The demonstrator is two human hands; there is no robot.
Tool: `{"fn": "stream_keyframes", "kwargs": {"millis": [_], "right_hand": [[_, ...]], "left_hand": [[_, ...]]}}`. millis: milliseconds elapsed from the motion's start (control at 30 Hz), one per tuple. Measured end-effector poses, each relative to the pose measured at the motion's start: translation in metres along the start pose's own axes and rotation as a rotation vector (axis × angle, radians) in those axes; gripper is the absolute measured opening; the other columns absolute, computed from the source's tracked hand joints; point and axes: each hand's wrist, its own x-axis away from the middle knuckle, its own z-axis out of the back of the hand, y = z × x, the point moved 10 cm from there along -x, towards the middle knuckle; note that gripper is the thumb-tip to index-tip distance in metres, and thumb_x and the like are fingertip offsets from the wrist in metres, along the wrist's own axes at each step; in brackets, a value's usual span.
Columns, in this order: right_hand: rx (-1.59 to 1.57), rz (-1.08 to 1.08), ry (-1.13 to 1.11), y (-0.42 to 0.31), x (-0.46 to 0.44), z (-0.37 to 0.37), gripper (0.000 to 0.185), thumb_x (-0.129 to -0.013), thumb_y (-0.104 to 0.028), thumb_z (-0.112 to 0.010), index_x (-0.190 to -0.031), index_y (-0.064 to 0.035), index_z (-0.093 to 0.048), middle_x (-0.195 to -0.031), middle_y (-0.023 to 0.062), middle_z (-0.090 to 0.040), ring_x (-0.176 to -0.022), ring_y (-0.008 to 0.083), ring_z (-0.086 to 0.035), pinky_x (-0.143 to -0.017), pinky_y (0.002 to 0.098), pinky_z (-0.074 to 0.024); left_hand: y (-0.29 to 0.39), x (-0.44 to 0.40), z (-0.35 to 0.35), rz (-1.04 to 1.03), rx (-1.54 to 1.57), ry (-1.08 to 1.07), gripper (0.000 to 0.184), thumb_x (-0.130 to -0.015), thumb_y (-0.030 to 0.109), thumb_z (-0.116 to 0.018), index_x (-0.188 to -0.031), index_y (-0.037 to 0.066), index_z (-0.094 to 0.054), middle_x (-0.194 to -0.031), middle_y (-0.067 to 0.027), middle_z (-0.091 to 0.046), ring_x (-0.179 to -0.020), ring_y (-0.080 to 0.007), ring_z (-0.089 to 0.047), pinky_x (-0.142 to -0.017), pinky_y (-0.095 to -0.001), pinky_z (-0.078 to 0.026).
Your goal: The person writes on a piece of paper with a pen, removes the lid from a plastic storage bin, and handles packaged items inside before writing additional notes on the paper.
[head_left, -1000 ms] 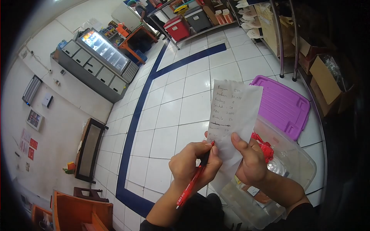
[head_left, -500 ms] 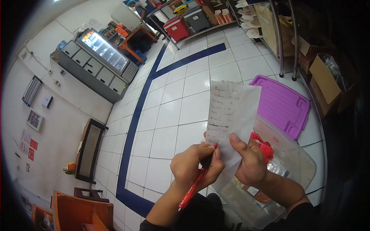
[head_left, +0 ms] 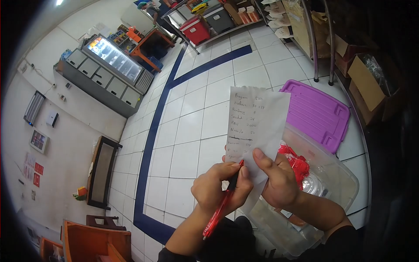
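My left hand (head_left: 221, 185) is closed around a red pen (head_left: 214, 218) with a black grip, its tip against the lower part of a sheet of paper (head_left: 267, 118). The paper carries a handwritten list of words and numbers, with one line crossed out. My right hand (head_left: 279, 181) pinches the sheet's lower right, thumb on the front and fingers behind it, fingertips showing at the left edge. Below the paper stands a clear plastic box (head_left: 349, 177), holding a red bag (head_left: 298, 168) and round clear plastic items (head_left: 312, 187). Other contents are partly hidden by my right arm.
A purple lid (head_left: 316, 113) lies on the tiled floor beside the box. Metal shelving (head_left: 330, 48) and an open carton (head_left: 371, 87) stand to the right. Far back are a red cooler (head_left: 195, 31), a glass-door fridge (head_left: 115, 56) and a person (head_left: 152, 14). An orange wooden piece (head_left: 94, 240) is lower left.
The paper and my right hand have shifted slightly left and up in view. The pen stays in my left hand, its tip still at the list's lower end. The camera view has turned slightly.
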Motion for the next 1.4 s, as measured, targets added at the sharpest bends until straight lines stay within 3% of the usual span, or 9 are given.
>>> {"fn": "stream_keyframes", "kwargs": {"millis": [133, 200, 733, 800, 933, 1000, 1267, 1333, 1400], "right_hand": [[-0.012, 0.004, 0.003, 0.003, 0.002, 0.002, 0.045, -0.105, -0.025, -0.038, -0.133, 0.0094, -0.045, -0.126, 0.0216, -0.059, -0.116, 0.026, -0.059, -0.103, 0.0394, -0.0462], [-0.071, -0.009, -0.007, 0.006, 0.002, 0.003, 0.041, -0.105, -0.031, -0.045, -0.127, 0.0026, -0.054, -0.114, 0.0078, -0.061, -0.102, 0.0122, -0.059, -0.089, 0.0276, -0.0486], [-0.068, 0.016, -0.01, 0.006, 0.001, -0.002, 0.043, -0.105, -0.032, -0.042, -0.128, 0.0037, -0.052, -0.116, 0.0092, -0.061, -0.104, 0.0129, -0.059, -0.093, 0.029, -0.0482], [-0.022, 0.006, -0.015, 0.008, 0.0, 0.0, 0.046, -0.105, -0.028, -0.037, -0.132, 0.0072, -0.048, -0.125, 0.0182, -0.059, -0.115, 0.0232, -0.058, -0.103, 0.0375, -0.0449], [-0.028, -0.011, 0.01, 0.008, 0.002, 0.001, 0.045, -0.105, -0.028, -0.038, -0.131, 0.0066, -0.048, -0.124, 0.0178, -0.06, -0.115, 0.023, -0.059, -0.103, 0.0369, -0.0447], [-0.054, 0.021, -0.009, 0.005, 0.002, -0.001, 0.042, -0.105, -0.031, -0.044, -0.127, 0.0039, -0.053, -0.111, 0.0083, -0.062, -0.1, 0.0125, -0.059, -0.09, 0.0281, -0.0485], [-0.025, 0.025, 0.015, 0.004, 0.003, 0.001, 0.044, -0.105, -0.032, -0.043, -0.127, 0.0046, -0.053, -0.112, 0.008, -0.062, -0.099, 0.0126, -0.06, -0.09, 0.028, -0.0482], [-0.045, 0.011, 0.023, 0.003, 0.001, 0.001, 0.044, -0.105, -0.032, -0.044, -0.127, 0.0047, -0.053, -0.113, 0.0083, -0.062, -0.1, 0.0128, -0.06, -0.091, 0.0282, -0.0479], [-0.021, 0.04, 0.065, -0.009, -0.002, 0.002, 0.044, -0.105, -0.033, -0.044, -0.127, 0.0043, -0.054, -0.117, 0.009, -0.063, -0.103, 0.0128, -0.059, -0.092, 0.028, -0.0465]], "left_hand": [[-0.002, 0.0, -0.001, 0.039, -0.04, 0.005, 0.019, -0.076, 0.003, -0.077, -0.086, -0.001, -0.062, -0.07, -0.0099, -0.069, -0.055, -0.0133, -0.067, -0.053, -0.0233, -0.053], [-0.002, -0.002, -0.002, 0.062, -0.037, -0.016, 0.018, -0.076, 0.003, -0.077, -0.085, 0.0, -0.062, -0.07, -0.0096, -0.069, -0.054, -0.0132, -0.067, -0.053, -0.0233, -0.053], [-0.001, -0.003, -0.006, 0.098, -0.079, -0.134, 0.018, -0.08, 0.005, -0.073, -0.083, -0.006, -0.058, -0.073, -0.0155, -0.07, -0.062, -0.0173, -0.07, -0.059, -0.0257, -0.057], [-0.001, -0.002, -0.006, 0.061, -0.073, -0.12, 0.018, -0.08, 0.005, -0.073, -0.084, -0.006, -0.058, -0.074, -0.0157, -0.07, -0.062, -0.0175, -0.07, -0.059, -0.0259, -0.057], [0.001, -0.002, -0.005, 0.063, -0.097, -0.116, 0.019, -0.08, 0.005, -0.073, -0.084, -0.006, -0.058, -0.074, -0.0164, -0.07, -0.062, -0.0178, -0.071, -0.059, -0.0261, -0.057], [0.001, -0.002, -0.006, 0.037, -0.068, -0.125, 0.019, -0.08, 0.005, -0.073, -0.084, -0.005, -0.058, -0.074, -0.0163, -0.07, -0.062, -0.0178, -0.071, -0.059, -0.0259, -0.057], [-0.001, -0.002, -0.008, 0.095, -0.092, -0.177, 0.019, -0.082, 0.007, -0.074, -0.082, -0.004, -0.058, -0.074, -0.0162, -0.07, -0.061, -0.0167, -0.069, -0.059, -0.0252, -0.056], [0.003, -0.003, -0.005, -0.011, -0.023, -0.15, 0.02, -0.087, 0.009, -0.07, -0.092, -0.004, -0.056, -0.07, -0.0132, -0.067, -0.055, -0.0141, -0.065, -0.052, -0.0237, -0.053], [-0.015, 0.003, 0.01, 0.127, 0.155, 0.033, 0.021, -0.094, 0.012, -0.062, -0.104, -0.003, -0.051, -0.067, -0.0095, -0.063, -0.049, -0.0111, -0.058, -0.047, -0.023, -0.05]]}}
